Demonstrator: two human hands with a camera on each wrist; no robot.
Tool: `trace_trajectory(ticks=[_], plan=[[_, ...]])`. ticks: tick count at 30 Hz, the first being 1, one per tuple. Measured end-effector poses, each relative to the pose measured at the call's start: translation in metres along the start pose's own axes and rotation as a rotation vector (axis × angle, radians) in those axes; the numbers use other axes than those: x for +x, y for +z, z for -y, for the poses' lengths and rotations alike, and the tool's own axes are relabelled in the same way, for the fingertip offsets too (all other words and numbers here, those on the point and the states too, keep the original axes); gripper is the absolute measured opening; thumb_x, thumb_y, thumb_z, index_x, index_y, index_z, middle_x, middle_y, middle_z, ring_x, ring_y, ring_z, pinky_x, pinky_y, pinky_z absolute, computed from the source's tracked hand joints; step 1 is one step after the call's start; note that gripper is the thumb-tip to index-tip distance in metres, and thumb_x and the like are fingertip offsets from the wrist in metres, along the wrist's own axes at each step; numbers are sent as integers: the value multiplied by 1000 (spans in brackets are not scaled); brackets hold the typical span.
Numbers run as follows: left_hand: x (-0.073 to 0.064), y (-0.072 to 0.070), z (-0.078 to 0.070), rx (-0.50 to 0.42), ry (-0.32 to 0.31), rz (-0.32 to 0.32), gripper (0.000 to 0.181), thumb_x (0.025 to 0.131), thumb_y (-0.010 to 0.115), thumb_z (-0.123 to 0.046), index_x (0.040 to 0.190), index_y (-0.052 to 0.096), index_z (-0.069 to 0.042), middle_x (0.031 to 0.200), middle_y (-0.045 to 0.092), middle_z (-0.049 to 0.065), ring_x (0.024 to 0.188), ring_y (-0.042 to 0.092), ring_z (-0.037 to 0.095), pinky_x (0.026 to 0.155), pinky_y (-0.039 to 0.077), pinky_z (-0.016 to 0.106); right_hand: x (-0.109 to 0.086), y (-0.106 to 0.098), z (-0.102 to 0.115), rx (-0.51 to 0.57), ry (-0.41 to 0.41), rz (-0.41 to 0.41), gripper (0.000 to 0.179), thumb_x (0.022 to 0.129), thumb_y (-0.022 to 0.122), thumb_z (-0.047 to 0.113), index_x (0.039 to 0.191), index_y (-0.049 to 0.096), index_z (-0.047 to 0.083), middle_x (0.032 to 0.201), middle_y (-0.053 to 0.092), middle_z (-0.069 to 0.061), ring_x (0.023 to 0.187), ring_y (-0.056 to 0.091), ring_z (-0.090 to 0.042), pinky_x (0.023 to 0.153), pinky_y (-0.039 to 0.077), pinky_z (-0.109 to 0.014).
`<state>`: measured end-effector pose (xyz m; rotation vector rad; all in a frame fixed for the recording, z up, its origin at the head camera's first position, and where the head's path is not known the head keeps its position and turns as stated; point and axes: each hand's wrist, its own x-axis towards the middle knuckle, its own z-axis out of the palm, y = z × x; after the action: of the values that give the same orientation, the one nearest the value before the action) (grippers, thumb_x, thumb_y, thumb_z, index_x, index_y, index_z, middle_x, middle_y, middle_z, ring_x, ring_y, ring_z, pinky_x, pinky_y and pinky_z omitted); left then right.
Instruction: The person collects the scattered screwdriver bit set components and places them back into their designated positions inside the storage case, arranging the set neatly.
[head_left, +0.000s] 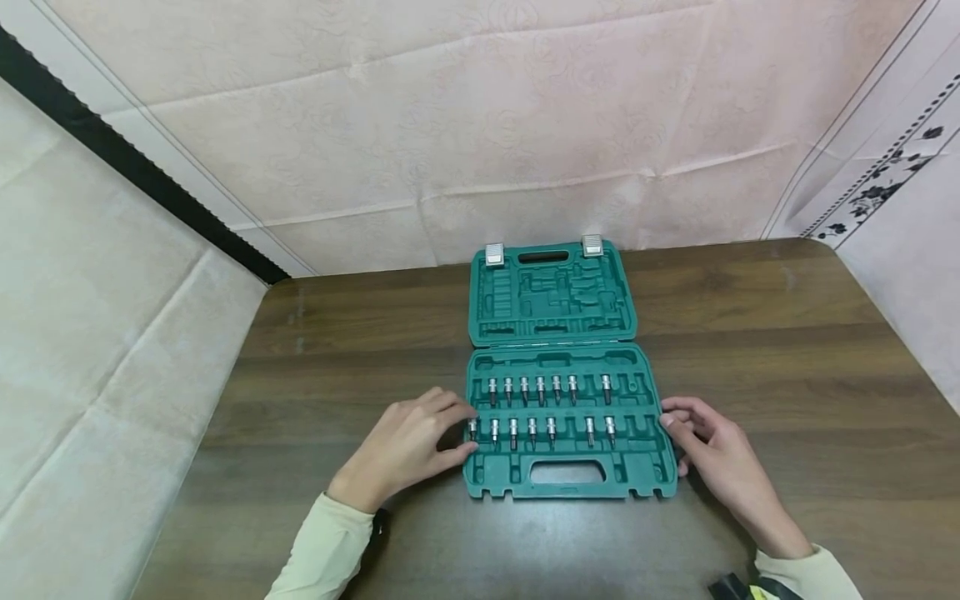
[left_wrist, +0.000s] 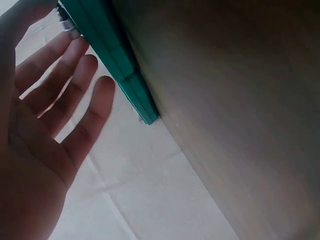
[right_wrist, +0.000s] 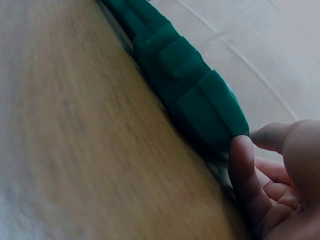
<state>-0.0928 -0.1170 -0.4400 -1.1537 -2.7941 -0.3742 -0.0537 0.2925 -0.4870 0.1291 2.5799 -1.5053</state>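
Note:
A green plastic tool case (head_left: 566,479) lies unfolded on the table, its lid (head_left: 555,292) laid back. Two rows of silver bit sockets (head_left: 551,429) sit in the lower half, with gaps toward the right of each row. At the case's left edge, my left hand (head_left: 420,437) pinches the leftmost bit socket (head_left: 472,429) of the near row between thumb and fingertips. That bit socket (left_wrist: 67,25) shows at the case side in the left wrist view, the other fingers spread. My right hand (head_left: 716,450) grips the case's right edge, thumb and index finger at its side (right_wrist: 210,110).
The case rests on a brown wood-grain table (head_left: 360,333), its lid close to the far edge. Behind stands a pale patterned wall covering (head_left: 465,125). A dark strap with a yellow-green patch (head_left: 757,592) is by my right sleeve.

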Motion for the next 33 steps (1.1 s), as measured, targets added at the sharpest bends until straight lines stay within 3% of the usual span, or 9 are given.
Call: trace_trajectory(ticks=[5, 13, 24, 33], plan=[[1, 0, -5, 0, -32, 39, 36, 95, 80, -42, 122, 80, -18, 113, 69, -5, 94, 62, 7, 64, 56, 23, -1, -1, 1, -3, 5, 3, 43, 111, 56, 35, 138, 59, 2, 107, 69, -15, 65, 63, -19, 59, 55, -31], [-3, -1, -16, 38, -96, -27, 32, 91, 85, -38, 114, 82, -16, 100, 70, -6, 85, 61, 8, 63, 55, 24, -1, -1, 4, -6, 3, 1, 44, 111, 56, 37, 138, 59, 2, 108, 69, -15, 65, 63, -19, 60, 55, -31], [-10, 4, -30, -13, -236, -9, 26, 94, 83, -31, 115, 84, -16, 97, 64, -10, 81, 54, 6, 53, 45, 20, -1, 1, 5, -6, 20, 4, 43, 111, 57, 35, 138, 59, 2, 109, 69, -16, 67, 63, -20, 60, 55, -31], [-6, 3, -30, -50, -244, 13, 32, 93, 83, -29, 122, 81, -14, 100, 65, -7, 83, 54, 7, 52, 43, 19, 0, -1, 3, -7, 22, 1, 44, 111, 57, 36, 139, 59, 3, 109, 68, -15, 66, 63, -20, 60, 54, -31]])
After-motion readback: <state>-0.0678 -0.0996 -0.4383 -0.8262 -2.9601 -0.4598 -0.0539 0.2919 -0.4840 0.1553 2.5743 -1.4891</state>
